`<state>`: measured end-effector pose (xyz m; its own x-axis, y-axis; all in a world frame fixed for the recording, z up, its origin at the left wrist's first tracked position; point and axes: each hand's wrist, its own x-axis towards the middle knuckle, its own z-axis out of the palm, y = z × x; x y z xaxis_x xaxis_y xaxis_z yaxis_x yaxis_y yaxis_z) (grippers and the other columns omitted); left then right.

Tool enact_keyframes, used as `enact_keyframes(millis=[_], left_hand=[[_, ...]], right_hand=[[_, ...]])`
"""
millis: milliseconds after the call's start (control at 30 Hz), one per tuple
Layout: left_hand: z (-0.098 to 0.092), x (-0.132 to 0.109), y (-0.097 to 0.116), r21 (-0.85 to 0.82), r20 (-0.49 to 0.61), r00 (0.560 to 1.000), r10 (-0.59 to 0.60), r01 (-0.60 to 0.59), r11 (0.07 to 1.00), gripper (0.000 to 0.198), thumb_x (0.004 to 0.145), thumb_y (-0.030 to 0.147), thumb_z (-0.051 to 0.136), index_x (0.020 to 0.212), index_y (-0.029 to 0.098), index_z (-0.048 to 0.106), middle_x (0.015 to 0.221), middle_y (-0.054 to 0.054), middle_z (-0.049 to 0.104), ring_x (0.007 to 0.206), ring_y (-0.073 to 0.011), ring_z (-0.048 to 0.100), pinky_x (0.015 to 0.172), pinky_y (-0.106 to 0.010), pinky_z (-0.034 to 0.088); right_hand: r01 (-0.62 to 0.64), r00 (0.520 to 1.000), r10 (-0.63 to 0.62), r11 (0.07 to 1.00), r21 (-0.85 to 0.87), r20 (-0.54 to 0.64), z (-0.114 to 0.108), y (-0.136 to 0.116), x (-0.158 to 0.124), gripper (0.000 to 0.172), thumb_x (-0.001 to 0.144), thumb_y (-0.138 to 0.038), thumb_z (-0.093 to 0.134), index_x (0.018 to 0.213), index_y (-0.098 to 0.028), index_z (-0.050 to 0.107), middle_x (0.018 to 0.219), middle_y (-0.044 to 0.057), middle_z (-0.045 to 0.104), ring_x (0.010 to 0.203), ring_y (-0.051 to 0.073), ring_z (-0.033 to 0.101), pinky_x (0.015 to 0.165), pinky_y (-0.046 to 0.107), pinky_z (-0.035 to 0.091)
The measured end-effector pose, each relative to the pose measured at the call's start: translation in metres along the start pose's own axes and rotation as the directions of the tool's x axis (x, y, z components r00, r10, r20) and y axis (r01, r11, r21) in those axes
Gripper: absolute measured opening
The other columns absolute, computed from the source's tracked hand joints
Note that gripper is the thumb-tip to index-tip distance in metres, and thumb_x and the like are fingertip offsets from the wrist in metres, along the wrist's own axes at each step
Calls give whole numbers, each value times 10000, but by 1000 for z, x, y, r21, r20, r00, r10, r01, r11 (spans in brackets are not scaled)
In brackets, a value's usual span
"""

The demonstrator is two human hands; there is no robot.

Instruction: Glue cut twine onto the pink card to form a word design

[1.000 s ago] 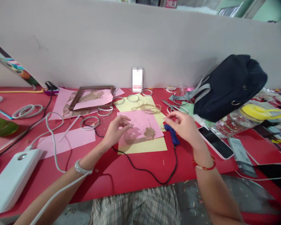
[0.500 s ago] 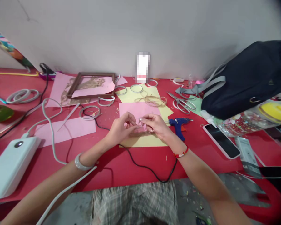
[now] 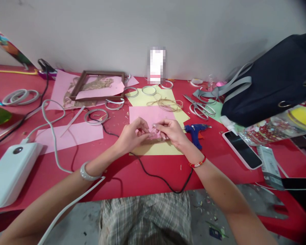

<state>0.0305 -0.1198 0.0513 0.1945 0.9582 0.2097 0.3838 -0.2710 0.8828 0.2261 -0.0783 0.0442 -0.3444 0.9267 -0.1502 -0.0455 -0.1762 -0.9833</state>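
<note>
Pink paper [image 3: 141, 114] lies beneath the left hand [image 3: 131, 136] and right hand [image 3: 170, 132], fingertips meeting, pinching something too small to tell.

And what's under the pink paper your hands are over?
The pink paper lies on a pale yellow sheet, which shows past its edges. The part right under the paper is covered, so nothing there can be seen.
</note>
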Motion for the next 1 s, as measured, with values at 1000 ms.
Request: enact_keyframes(millis=[1000], left_hand=[[-29,-12,-4,453,427,878,216,-414,789,262,1068,314,442,1093,171,661,981,-107,643,832,-218,628,788,-329,505]], right_hand=[[117,993,-116,879,-463,31,-8,28,5,487,820,-664,762,792,-184,686,612,4,607,563,134,512,508,257,351]])
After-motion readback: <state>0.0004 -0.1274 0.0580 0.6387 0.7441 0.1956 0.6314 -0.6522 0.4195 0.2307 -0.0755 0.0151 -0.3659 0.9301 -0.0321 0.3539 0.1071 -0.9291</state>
